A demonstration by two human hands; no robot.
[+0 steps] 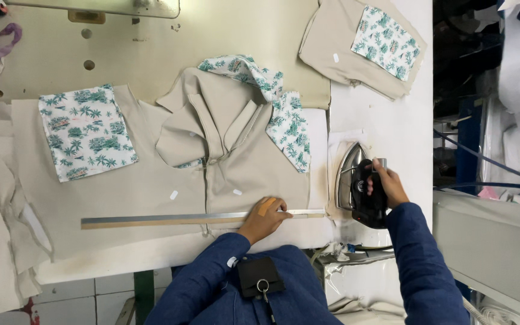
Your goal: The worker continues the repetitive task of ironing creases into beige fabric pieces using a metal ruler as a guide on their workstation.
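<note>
Ruler (203,218) is pinned flat on beige shirt (212,174) by left hand (264,216), fingers pressed down near its right end; long axis left-right. Iron (356,183), just right, is gripped by closed right hand (385,183).

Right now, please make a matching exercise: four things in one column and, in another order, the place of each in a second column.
1. metal ruler
2. iron
3. left hand
4. printed pocket piece

a. under the right hand
b. lying across the beige garment
c. pressing on the ruler
d. on the beige fabric at the left

Pairs: 1-b, 2-a, 3-c, 4-d
</note>
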